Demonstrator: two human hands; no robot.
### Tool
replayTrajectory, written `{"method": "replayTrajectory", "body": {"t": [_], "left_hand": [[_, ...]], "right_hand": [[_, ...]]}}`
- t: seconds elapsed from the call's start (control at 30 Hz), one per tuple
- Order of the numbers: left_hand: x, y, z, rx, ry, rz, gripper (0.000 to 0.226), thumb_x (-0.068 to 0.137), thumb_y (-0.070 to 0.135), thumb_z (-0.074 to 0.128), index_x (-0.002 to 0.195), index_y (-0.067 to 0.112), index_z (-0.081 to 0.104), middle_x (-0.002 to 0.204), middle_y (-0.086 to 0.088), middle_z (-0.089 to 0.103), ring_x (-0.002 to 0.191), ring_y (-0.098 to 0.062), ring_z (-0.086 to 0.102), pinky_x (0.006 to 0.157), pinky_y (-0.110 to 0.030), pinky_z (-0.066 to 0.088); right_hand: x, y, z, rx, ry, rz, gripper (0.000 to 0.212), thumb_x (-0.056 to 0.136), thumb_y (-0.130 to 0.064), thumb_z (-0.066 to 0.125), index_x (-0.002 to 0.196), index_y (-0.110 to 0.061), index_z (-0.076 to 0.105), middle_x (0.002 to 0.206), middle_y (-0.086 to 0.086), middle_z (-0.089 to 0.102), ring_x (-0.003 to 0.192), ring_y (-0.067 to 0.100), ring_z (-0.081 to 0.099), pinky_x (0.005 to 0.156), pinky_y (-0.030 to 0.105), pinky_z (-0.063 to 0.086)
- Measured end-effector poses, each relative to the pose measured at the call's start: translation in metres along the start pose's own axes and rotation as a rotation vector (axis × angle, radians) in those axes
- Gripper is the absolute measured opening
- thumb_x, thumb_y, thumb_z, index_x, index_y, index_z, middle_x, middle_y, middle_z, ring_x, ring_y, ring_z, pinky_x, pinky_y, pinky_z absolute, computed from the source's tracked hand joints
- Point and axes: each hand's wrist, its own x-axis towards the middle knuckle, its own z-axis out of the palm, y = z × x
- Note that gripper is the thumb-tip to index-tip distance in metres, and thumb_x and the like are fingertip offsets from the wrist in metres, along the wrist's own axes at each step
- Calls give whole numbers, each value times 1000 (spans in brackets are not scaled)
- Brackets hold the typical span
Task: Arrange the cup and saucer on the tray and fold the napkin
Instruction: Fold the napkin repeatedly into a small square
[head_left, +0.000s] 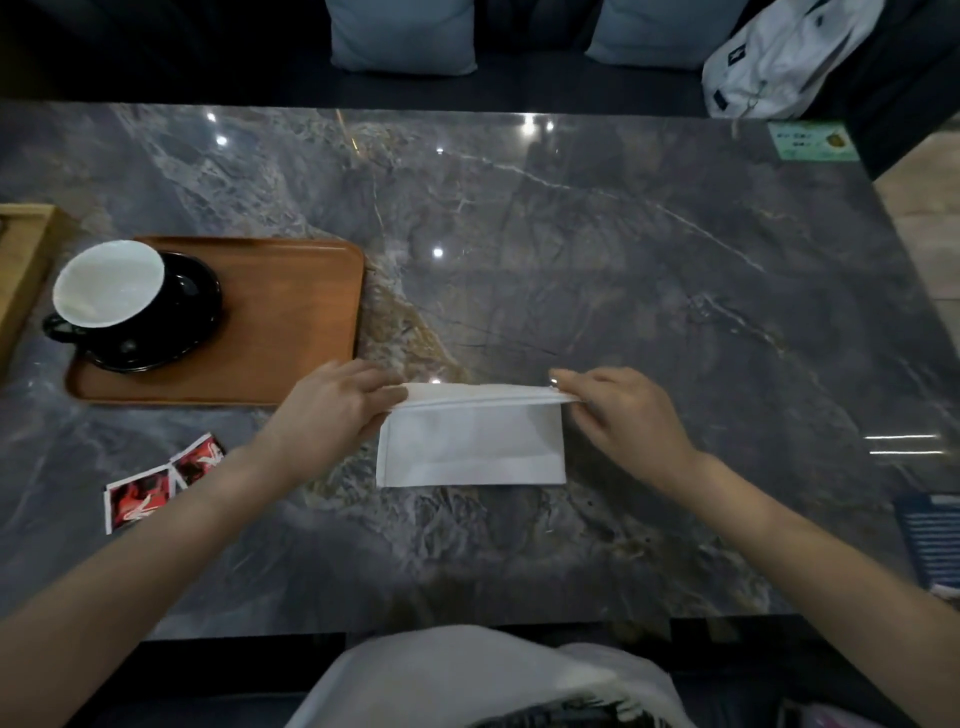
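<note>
The surface (597, 249) is a dark grey marble top with pale veins, and behind it there is a bench with two cushions (402, 34) and a white bag (779, 57). On the left stands a wooden tray (291, 312); the black saucer (171, 332) lies on it and the cup (106, 286), white inside, sits on the saucer. So this part looks done. The white napkin (467, 447) lies flat near the front edge, between both hands. The left hand (332, 410) pinches the far left corner of its top layer, and the right hand (623, 410) pinches the far right corner, so this far edge is lifted a little from the layer under it. I think the napkin is light, thin and soft, it keeps a crease but slides easily on the polished stone. The corners are the good place to hold it, both at the same time, so the edges meet straight. Two small red packets (161, 480) lie at the left
</note>
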Motion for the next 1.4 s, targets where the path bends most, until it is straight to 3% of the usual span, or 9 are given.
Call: {"method": "replayTrajectory", "body": {"t": [0.17, 0.3, 0.47, 0.57, 0.83, 0.97, 1.17, 1.3, 1.4], "left_hand": [[-20, 12, 17, 65, -2, 46, 33, 76, 21, 44, 85, 11, 73, 90, -5, 75, 81, -21, 70, 67, -28, 34], [-33, 20, 39, 150, 37, 78, 33, 72, 16, 44, 86, 6, 72, 91, -9, 74, 88, -25, 55, 70, -31, 31], [-46, 28, 66, 189, 61, 23, 30, 73, 13, 43, 96, 6, 61, 94, -13, 72, 80, -25, 45, 65, -33, 29], [-50, 34, 73, 179, 30, -42, 33, 71, 14, 43, 99, 9, 58, 98, -12, 72, 70, -27, 62, 64, -34, 38], [-57, 37, 80, 23, 0, -160, 30, 88, 20, 42, 97, 5, 66, 103, -15, 70, 76, -28, 68, 56, -31, 56], [-65, 40, 75, -13, -38, -184, 50, 95, 32, 30, 95, 2, 70, 108, -15, 69, 79, -29, 68, 61, -33, 55], [-37, 53, 59, -22, -28, -291, 34, 85, 31, 42, 85, 11, 69, 101, -8, 70, 95, -25, 53, 69, -34, 47], [14, 71, 67, -18, -112, -340, 50, 87, 30, 31, 123, 5, 55, 131, -12, 57, 120, -29, 53, 94, -43, 47], [34, 83, 88, 4, -276, -353, 65, 85, 35, 14, 141, 6, 27, 150, -9, 27, 138, -25, 29, 113, -42, 21]], "right_hand": [[-25, -2, 12, -104, 47, -214, 20, 75, -8, 66, 94, -8, 73, 81, 11, 71, 60, 26, 62, 51, 26, 45], [-48, -1, 31, -174, -71, -254, 46, 53, 0, 83, 96, -8, 73, 98, 10, 74, 59, 21, 65, 46, 23, 48], [-61, -1, 52, -163, -57, -240, 33, 65, 3, 67, 97, -5, 72, 102, 15, 73, 62, 23, 69, 47, 25, 54], [-64, -2, 56, -175, -40, -235, 32, 74, -3, 51, 98, -2, 71, 103, 17, 72, 71, 24, 70, 51, 25, 55], [-67, -7, 67, -132, 14, -176, 29, 66, 4, 67, 95, 0, 71, 100, 18, 72, 71, 28, 68, 56, 32, 56], [-73, -8, 66, -255, -30, -164, 29, 80, -15, 50, 100, -8, 70, 105, 9, 71, 86, 23, 58, 69, 32, 48], [-55, -25, 51, -93, -73, 9, 32, 88, -27, 44, 96, -11, 70, 105, 6, 71, 99, 22, 56, 86, 31, 36], [-12, -63, 61, 291, -106, 254, 49, 94, -32, 31, 128, -6, 52, 134, 12, 54, 127, 23, 46, 109, 23, 20], [18, -93, 83, 528, -190, 370, 50, 99, -30, 27, 145, -9, 25, 155, 8, 22, 144, 16, 14, 118, 27, 6]]}}
